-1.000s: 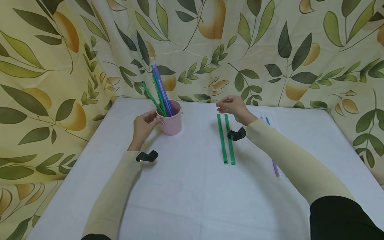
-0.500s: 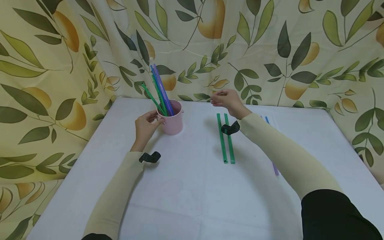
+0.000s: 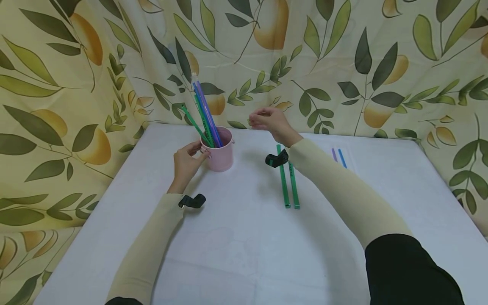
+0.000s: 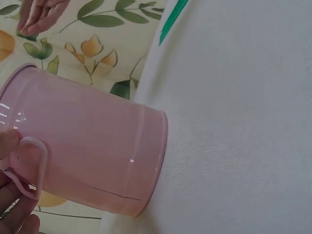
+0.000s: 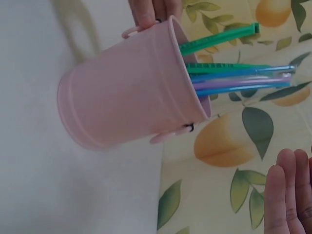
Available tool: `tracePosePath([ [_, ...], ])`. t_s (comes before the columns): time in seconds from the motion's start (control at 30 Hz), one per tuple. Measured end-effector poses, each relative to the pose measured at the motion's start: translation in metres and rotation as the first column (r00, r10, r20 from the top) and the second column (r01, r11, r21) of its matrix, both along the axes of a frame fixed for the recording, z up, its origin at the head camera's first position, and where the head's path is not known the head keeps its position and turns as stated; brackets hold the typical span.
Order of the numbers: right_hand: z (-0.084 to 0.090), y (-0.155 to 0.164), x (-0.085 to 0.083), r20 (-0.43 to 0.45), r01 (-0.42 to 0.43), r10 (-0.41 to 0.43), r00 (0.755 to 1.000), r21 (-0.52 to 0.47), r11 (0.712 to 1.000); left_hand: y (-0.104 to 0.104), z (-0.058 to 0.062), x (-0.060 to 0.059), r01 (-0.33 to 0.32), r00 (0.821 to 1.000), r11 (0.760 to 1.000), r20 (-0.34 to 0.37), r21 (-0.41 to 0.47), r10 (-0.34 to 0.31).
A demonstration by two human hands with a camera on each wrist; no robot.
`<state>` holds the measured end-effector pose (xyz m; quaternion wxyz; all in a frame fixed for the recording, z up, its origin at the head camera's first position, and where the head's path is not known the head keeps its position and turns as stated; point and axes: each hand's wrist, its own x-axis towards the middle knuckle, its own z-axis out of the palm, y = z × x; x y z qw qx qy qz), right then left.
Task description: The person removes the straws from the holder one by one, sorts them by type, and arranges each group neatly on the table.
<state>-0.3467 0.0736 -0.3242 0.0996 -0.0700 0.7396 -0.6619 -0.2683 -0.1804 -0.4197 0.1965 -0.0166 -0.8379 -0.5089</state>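
Note:
A small pink bucket (image 3: pixel 220 159) stands on the white table, holding several slim green, blue and purple sticks (image 3: pixel 209 114) that lean out of its top. My left hand (image 3: pixel 186 165) grips the bucket's left side, thumb and fingers around the small side handle (image 4: pixel 41 165). In the air right of the bucket is my right hand (image 3: pixel 272 122), its fingers extended and bent a little. In the right wrist view those fingers (image 5: pixel 288 195) show nothing between them. Two flat green sticks (image 3: pixel 284 188) lie side by side below the right forearm, partly hidden by the wrist camera.
Right of the right sleeve, a purple stick (image 3: pixel 334 155) and a blue stick (image 3: pixel 342 158) lie on the white table (image 3: pixel 228 237), their lower parts covered by the arm. A leaf-and-fruit patterned cloth (image 3: pixel 335 76) hangs behind and at the left.
My right hand has moved left and slightly up, closer to the bucket. The left hand keeps its hold, and the bucket stays almost still.

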Motion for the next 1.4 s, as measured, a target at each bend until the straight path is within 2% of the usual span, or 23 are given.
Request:
tracePosePath([
  [0.23,0.003,-0.019,-0.003,-0.008,-0.036,0.035,0.999,-0.034,0.999,0.001,-0.007,-0.001,0.032,0.999,0.999,-0.025,0.043,-0.031],
  [0.4,0.004,-0.029,-0.007,-0.010,-0.043,0.042,0.999,-0.023,0.999,0.002,-0.012,-0.004,0.043,0.999,0.998,0.013,0.041,-0.043],
  [0.57,0.005,-0.041,-0.010,-0.001,-0.031,0.031,1.000,0.017,0.999,0.005,-0.010,-0.009,0.057,0.995,0.997,0.080,0.058,-0.062],
  [0.73,0.006,-0.050,-0.012,0.002,-0.044,0.044,0.999,0.027,0.999,0.006,-0.009,-0.016,0.084,0.993,0.995,0.077,0.052,-0.088],
  [0.9,0.008,-0.058,-0.013,-0.015,-0.053,0.054,0.998,0.024,0.998,0.005,-0.008,-0.022,0.120,0.988,0.988,0.089,0.101,-0.129],
  [1.03,0.007,-0.067,-0.015,-0.025,-0.048,0.048,0.999,0.006,0.999,0.004,-0.006,-0.022,0.132,0.981,0.983,0.123,0.130,-0.148],
  [1.2,0.006,-0.079,-0.019,-0.032,-0.043,0.043,0.999,-0.008,0.999,0.003,-0.005,-0.021,0.117,0.976,0.982,0.166,0.145,-0.140],
  [1.4,0.001,-0.092,-0.026,-0.041,-0.041,0.043,0.998,0.042,0.998,0.003,-0.006,-0.021,0.124,0.976,0.979,0.158,0.162,-0.150],
])
